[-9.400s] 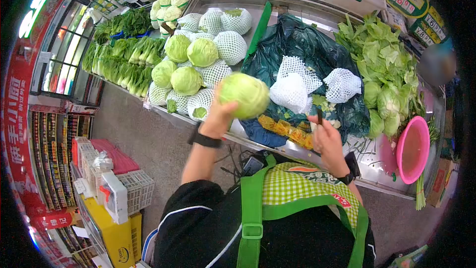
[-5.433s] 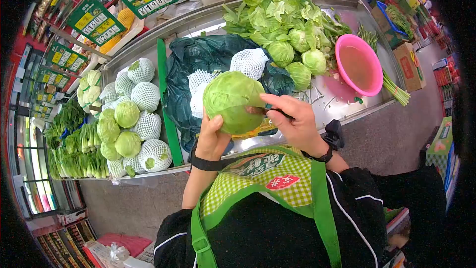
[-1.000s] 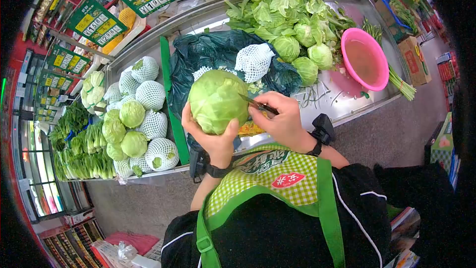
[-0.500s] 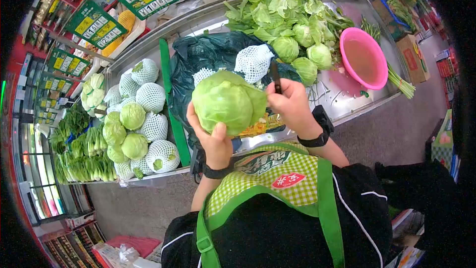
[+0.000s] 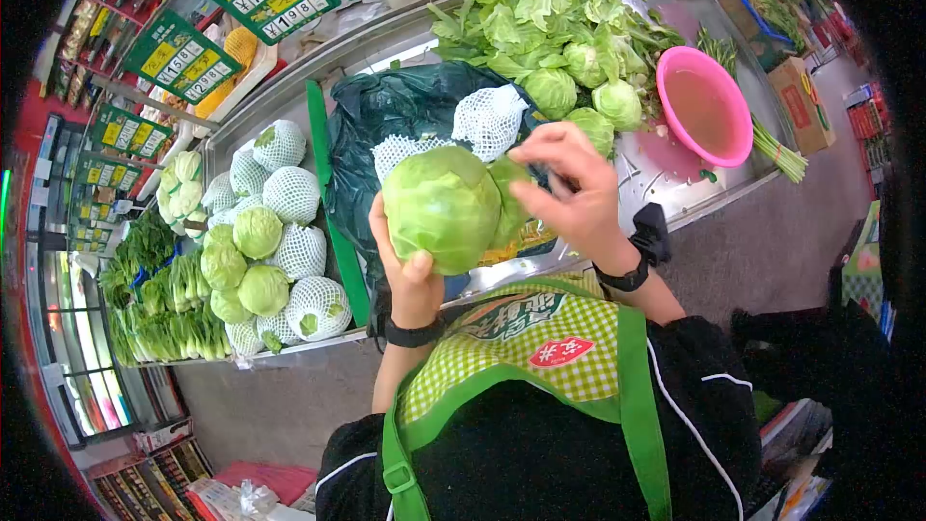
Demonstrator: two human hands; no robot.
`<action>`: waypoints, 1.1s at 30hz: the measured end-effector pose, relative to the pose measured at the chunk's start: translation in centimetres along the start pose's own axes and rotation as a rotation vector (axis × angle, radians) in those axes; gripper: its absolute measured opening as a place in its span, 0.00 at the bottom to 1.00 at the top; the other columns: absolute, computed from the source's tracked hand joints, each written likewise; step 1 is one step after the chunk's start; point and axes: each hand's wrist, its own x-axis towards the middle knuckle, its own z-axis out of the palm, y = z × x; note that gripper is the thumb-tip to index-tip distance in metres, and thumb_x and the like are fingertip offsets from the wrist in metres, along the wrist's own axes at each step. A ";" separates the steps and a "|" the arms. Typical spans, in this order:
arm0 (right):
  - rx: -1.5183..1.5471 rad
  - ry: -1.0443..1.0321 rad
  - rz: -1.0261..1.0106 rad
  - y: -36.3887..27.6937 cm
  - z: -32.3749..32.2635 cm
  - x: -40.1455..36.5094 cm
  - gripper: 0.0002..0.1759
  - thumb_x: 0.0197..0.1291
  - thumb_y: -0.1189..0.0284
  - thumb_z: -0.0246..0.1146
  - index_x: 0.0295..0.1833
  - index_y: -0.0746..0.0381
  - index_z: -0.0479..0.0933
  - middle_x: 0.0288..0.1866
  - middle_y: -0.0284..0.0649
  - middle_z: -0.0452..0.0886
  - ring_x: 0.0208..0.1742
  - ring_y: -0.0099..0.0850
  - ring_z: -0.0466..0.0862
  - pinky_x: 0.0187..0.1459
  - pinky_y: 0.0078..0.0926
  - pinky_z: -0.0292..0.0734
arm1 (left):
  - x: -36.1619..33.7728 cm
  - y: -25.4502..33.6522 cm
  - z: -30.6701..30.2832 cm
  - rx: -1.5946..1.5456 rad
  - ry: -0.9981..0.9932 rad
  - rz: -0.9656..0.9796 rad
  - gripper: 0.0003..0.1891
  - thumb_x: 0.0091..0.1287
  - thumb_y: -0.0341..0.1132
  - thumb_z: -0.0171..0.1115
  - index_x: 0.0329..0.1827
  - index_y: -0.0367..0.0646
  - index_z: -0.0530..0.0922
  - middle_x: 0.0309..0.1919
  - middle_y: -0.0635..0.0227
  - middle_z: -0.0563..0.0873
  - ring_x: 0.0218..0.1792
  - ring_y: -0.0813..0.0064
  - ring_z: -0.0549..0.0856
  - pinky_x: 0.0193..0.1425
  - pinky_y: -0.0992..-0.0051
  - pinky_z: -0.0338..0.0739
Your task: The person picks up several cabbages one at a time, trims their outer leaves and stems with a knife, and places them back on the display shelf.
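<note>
My left hand [image 5: 410,275] cups a round green cabbage [image 5: 442,207] from below and the left, with the thumb across its near side. On its right side an outer leaf [image 5: 508,198] stands away from the head. My right hand [image 5: 577,188] has its thumb and fingers at the edge of that leaf; a dark patch shows between them, partly hidden by the fingers. Behind the cabbage lie white foam nets [image 5: 490,121] on a dark green plastic bag [image 5: 362,121].
At left on the metal counter are netted and bare cabbages [image 5: 258,231] beside a green divider [image 5: 333,212]. Loose leaves [image 5: 540,10] and trimmed cabbages [image 5: 550,93] lie at the back right. A pink basin [image 5: 738,125] of murky water stands at the right, near green stalks [image 5: 776,156].
The outer leaf has come further away from the cabbage. My right hand has turned and its fingers have spread around the leaf edge; the black-handled knife seen in it earlier is no longer plainly visible.
</note>
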 end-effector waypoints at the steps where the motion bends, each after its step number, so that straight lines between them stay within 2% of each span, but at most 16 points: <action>1: -0.094 -0.034 -0.127 -0.3 -0.1 0.3 0.09 0.46 0.79 0.64 0.35 0.65 0.75 0.24 0.33 0.74 0.23 0.23 0.74 0.26 0.17 0.69 | 0.1 0.3 0.4 0.094 0.014 0.052 0.49 0.42 0.47 0.71 0.65 0.45 0.51 0.58 0.60 0.64 0.59 0.63 0.67 0.61 0.63 0.66; 2: -0.184 -0.057 -0.258 -0.7 -0.2 0.5 0.10 0.44 0.79 0.65 0.35 0.65 0.76 0.25 0.33 0.75 0.25 0.25 0.76 0.27 0.18 0.71 | 0.0 0.5 0.7 0.090 0.019 0.037 0.49 0.41 0.46 0.72 0.65 0.43 0.51 0.58 0.60 0.64 0.58 0.64 0.68 0.60 0.65 0.66; 4: -0.303 -0.297 -0.287 -1.0 -0.5 0.8 0.14 0.39 0.85 0.63 0.37 0.64 0.77 0.32 0.39 0.77 0.32 0.29 0.78 0.33 0.20 0.73 | -0.1 0.3 0.1 0.109 -0.024 0.043 0.49 0.41 0.46 0.71 0.65 0.44 0.50 0.59 0.61 0.64 0.59 0.63 0.67 0.61 0.64 0.66; 7: -0.307 -0.374 -0.321 -0.6 -1.0 0.7 0.16 0.35 0.85 0.65 0.35 0.65 0.77 0.31 0.41 0.78 0.30 0.33 0.79 0.30 0.22 0.74 | -0.2 0.6 -0.1 0.137 -0.055 0.049 0.51 0.39 0.47 0.72 0.65 0.44 0.50 0.60 0.60 0.63 0.60 0.62 0.66 0.62 0.62 0.64; 8: -0.345 -0.370 -0.350 -0.5 -1.0 0.6 0.13 0.35 0.80 0.66 0.33 0.62 0.76 0.31 0.39 0.77 0.29 0.35 0.79 0.29 0.25 0.75 | -0.3 0.7 -0.3 0.177 -0.064 0.063 0.51 0.39 0.47 0.72 0.64 0.43 0.51 0.59 0.60 0.63 0.60 0.63 0.67 0.61 0.64 0.64; 12: -0.478 -0.395 -0.481 -1.1 -0.9 0.6 0.15 0.31 0.80 0.66 0.32 0.60 0.73 0.30 0.37 0.77 0.29 0.34 0.79 0.28 0.27 0.75 | -0.2 1.2 -0.3 0.214 -0.091 0.060 0.50 0.38 0.48 0.73 0.63 0.41 0.53 0.57 0.59 0.65 0.58 0.65 0.68 0.60 0.66 0.65; 16: -0.471 -0.414 -0.476 -0.1 -0.9 0.7 0.14 0.32 0.81 0.65 0.31 0.61 0.73 0.30 0.38 0.77 0.30 0.34 0.79 0.28 0.26 0.75 | -0.1 1.3 -0.4 0.186 -0.110 -0.007 0.51 0.38 0.49 0.73 0.63 0.42 0.53 0.57 0.58 0.65 0.57 0.64 0.70 0.60 0.65 0.66; 18: -0.303 -0.361 -0.381 0.4 -0.9 0.8 0.14 0.34 0.81 0.64 0.33 0.62 0.74 0.31 0.39 0.77 0.30 0.34 0.79 0.29 0.25 0.75 | -0.3 1.2 -0.4 0.123 -0.109 -0.039 0.51 0.38 0.48 0.72 0.64 0.42 0.52 0.58 0.58 0.65 0.58 0.64 0.69 0.60 0.65 0.66; 21: -0.210 -0.362 -0.326 0.2 -1.0 0.7 0.16 0.35 0.80 0.65 0.35 0.61 0.75 0.31 0.39 0.77 0.30 0.34 0.79 0.29 0.25 0.75 | -0.3 1.1 -0.3 0.049 -0.094 -0.079 0.50 0.40 0.48 0.71 0.64 0.42 0.51 0.58 0.58 0.65 0.58 0.63 0.69 0.60 0.65 0.66; 25: -0.379 -0.426 -0.472 0.3 -1.4 0.7 0.20 0.30 0.81 0.66 0.38 0.64 0.76 0.32 0.40 0.77 0.29 0.31 0.79 0.27 0.22 0.73 | -0.1 1.0 -0.3 0.022 -0.078 -0.117 0.49 0.40 0.47 0.71 0.64 0.41 0.52 0.57 0.58 0.65 0.58 0.64 0.69 0.61 0.66 0.65; 27: -0.382 -0.434 -0.506 0.7 -1.7 0.6 0.21 0.29 0.80 0.67 0.38 0.62 0.76 0.32 0.37 0.77 0.28 0.30 0.79 0.25 0.23 0.72 | -0.2 1.2 -0.2 0.110 -0.090 -0.108 0.49 0.39 0.47 0.71 0.63 0.41 0.53 0.56 0.58 0.66 0.57 0.64 0.70 0.60 0.67 0.65; 30: -0.563 -0.478 -0.571 -0.9 -1.6 0.6 0.24 0.25 0.78 0.67 0.38 0.60 0.75 0.31 0.35 0.77 0.26 0.30 0.78 0.24 0.23 0.71 | -0.3 1.8 0.1 0.127 -0.090 -0.121 0.49 0.39 0.46 0.72 0.63 0.40 0.53 0.55 0.58 0.67 0.57 0.65 0.70 0.60 0.67 0.66; 33: -0.593 -0.477 -0.562 -0.5 -1.4 0.4 0.20 0.27 0.80 0.66 0.34 0.61 0.75 0.30 0.35 0.77 0.26 0.31 0.77 0.25 0.24 0.71 | -0.1 1.7 -0.3 0.141 -0.107 -0.117 0.49 0.39 0.46 0.72 0.63 0.40 0.53 0.56 0.57 0.67 0.57 0.64 0.70 0.60 0.67 0.66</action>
